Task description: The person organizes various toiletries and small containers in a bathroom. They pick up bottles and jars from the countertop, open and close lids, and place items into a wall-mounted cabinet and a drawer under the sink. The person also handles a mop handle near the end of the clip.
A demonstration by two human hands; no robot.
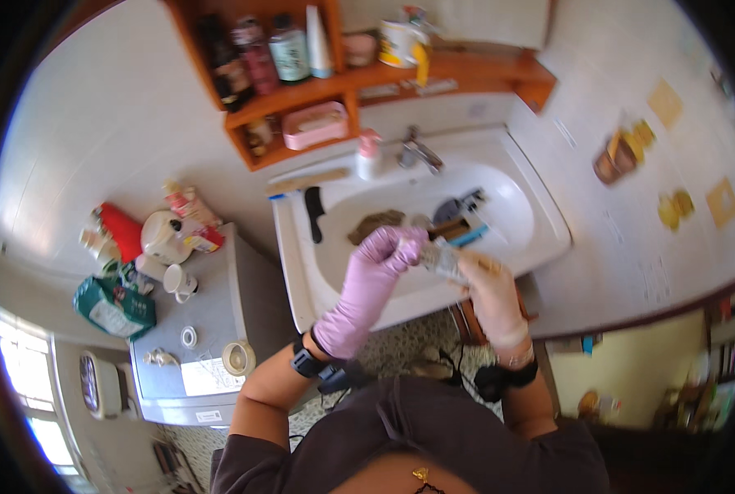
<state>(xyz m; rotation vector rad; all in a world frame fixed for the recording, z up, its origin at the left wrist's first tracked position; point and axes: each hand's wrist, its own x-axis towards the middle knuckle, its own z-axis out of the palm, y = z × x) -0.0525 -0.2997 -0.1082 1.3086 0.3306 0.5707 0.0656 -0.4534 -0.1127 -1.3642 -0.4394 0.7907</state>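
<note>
Over the front of the white sink (302,288), my left hand (396,251) in a shiny pink-purple glove is closed at one end of a small clear, shiny thing (441,260). My right hand (489,284), in a pale thin glove, grips its other end. Blur hides what kind of thing it is. Behind my hands, a brown clump (374,226), a blue strip-shaped item (469,236) and a dark grey item with a black part (458,206) lie in the basin. A black comb-like item (314,214) rests on the left rim.
A pump bottle (368,156) with a pink top and a metal tap (418,152) stand at the sink's back. Above hangs an orange-brown wooden shelf (458,72) with bottles. On the left, a grey cabinet (211,309) bears a white mug (180,282) and a green bag (114,307).
</note>
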